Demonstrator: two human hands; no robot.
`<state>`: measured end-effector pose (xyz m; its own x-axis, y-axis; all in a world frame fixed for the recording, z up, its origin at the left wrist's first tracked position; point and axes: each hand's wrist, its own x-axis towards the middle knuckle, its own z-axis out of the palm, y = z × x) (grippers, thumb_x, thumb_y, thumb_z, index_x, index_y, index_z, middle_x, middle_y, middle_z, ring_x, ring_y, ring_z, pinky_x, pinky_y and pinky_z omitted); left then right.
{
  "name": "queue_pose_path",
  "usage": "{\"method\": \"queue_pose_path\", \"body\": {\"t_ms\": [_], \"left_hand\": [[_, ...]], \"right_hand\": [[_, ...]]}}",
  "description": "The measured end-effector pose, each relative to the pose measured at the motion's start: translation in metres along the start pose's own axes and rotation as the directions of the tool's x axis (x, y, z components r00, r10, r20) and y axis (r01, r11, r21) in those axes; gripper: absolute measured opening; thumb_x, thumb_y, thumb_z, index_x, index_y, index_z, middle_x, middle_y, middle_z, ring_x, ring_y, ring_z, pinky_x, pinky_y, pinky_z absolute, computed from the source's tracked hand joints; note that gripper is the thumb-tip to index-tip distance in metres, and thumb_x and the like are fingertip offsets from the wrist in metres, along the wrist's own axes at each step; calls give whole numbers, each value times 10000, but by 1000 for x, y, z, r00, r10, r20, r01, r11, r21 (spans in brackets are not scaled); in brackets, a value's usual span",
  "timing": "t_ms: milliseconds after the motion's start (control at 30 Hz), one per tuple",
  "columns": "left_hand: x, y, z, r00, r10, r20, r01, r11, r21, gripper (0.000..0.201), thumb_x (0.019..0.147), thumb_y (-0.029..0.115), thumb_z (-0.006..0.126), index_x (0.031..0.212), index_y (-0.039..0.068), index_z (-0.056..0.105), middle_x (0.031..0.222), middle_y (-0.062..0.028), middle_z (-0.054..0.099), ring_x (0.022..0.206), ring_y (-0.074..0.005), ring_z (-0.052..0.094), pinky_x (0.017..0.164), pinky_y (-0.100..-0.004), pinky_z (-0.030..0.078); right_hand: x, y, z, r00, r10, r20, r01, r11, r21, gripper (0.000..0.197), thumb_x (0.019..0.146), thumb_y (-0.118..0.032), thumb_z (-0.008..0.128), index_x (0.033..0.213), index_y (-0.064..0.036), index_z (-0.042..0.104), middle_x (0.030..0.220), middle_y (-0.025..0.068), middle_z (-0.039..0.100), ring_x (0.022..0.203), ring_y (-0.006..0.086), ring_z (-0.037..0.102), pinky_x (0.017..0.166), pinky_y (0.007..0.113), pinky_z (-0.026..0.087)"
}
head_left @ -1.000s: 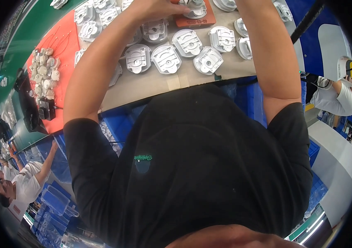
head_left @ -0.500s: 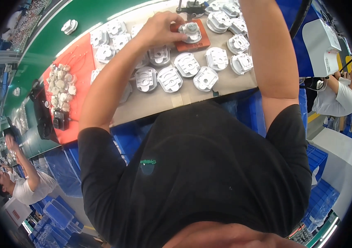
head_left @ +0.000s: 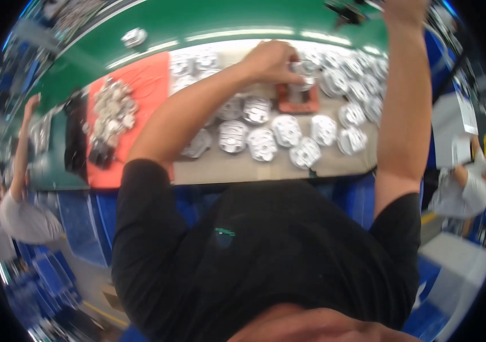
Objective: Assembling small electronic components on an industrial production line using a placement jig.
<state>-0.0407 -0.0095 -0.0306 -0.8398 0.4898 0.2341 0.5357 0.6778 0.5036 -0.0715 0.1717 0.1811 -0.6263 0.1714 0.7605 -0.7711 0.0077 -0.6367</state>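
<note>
My left hand (head_left: 277,61) is closed around a round white plastic part (head_left: 306,73), thumb and fingers at its left side. That part is just over the far edge of an orange-red block (head_left: 300,106), whose dark middle now shows. At the top edge, my right hand (head_left: 406,10) is reaching far out; its fingers are cut off or smeared. Left of it is a dark metal tool (head_left: 344,12), blurred. Several similar round white housings (head_left: 287,130) lie on the beige mat around the block.
An orange-red mat (head_left: 146,108) at the left carries a heap of small off-white parts (head_left: 112,108) and a black box (head_left: 101,154). One white part (head_left: 134,37) lies apart on the green table (head_left: 226,23). Blue bins are under the front edge. Co-workers are at both sides.
The white part has come up off the orange-red block in my left hand. My right arm is still stretched out far. The whole view has shifted and blurred.
</note>
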Motion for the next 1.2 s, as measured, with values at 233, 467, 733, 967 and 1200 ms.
{"method": "queue_pose_path", "body": {"t_ms": [233, 467, 733, 967, 1200], "left_hand": [[45, -107, -49, 802, -492, -339, 516, 856, -25, 657, 673, 577, 834, 1033, 32, 765, 986, -126, 761, 952, -295, 717, 866, -437, 529], [37, -210, -80, 699, -668, -256, 701, 711, 56, 857, 642, 724, 815, 1245, 123, 721, 1272, -131, 692, 1210, -303, 638, 1048, -549, 445], [-135, -336, -240, 621, -745, -243, 699, 386, 602, 1003, 618, 183, 939, 1511, 205, 482, 1466, -136, 568, 1344, -364, 549, 1077, -486, 487], [-186, -351, -267, 766, -627, -138, 545, 520, 658, 482, 644, 185, 901, 1077, 55, 733, 1022, -134, 749, 967, -313, 716, 841, -410, 553], [-82, -153, -216, 907, -418, -48, 420, 896, 146, 514, 792, 423, 829, 1013, -29, 723, 893, -94, 717, 798, -170, 662, 729, -313, 509]], "right_hand": [[-21, 41, -20, 975, -219, -30, 216, 974, -69, 514, 926, -150, 777, 1280, 117, 518, 1153, 180, 689, 1067, 211, 672, 941, 294, 516], [-76, 30, -32, 969, -200, 144, 221, 965, -143, 484, 981, 9, 641, 1411, 62, 427, 1316, 232, 601, 1133, 239, 650, 1033, 333, 495], [-108, 10, -94, 936, -37, 351, 135, 957, -258, 511, 980, 72, 562, 1465, 71, 400, 1353, 247, 589, 1063, 230, 678, 983, 339, 522], [-131, 21, -91, 926, 68, 372, 32, 966, -256, 512, 945, 107, 603, 1430, 66, 445, 1336, 234, 597, 1071, 207, 671, 971, 318, 541], [-150, 28, -77, 821, 82, 565, 199, 886, -418, 287, 878, -35, 764, 1156, -22, 693, 1034, 83, 720, 861, 169, 706, 771, 275, 544]]}}
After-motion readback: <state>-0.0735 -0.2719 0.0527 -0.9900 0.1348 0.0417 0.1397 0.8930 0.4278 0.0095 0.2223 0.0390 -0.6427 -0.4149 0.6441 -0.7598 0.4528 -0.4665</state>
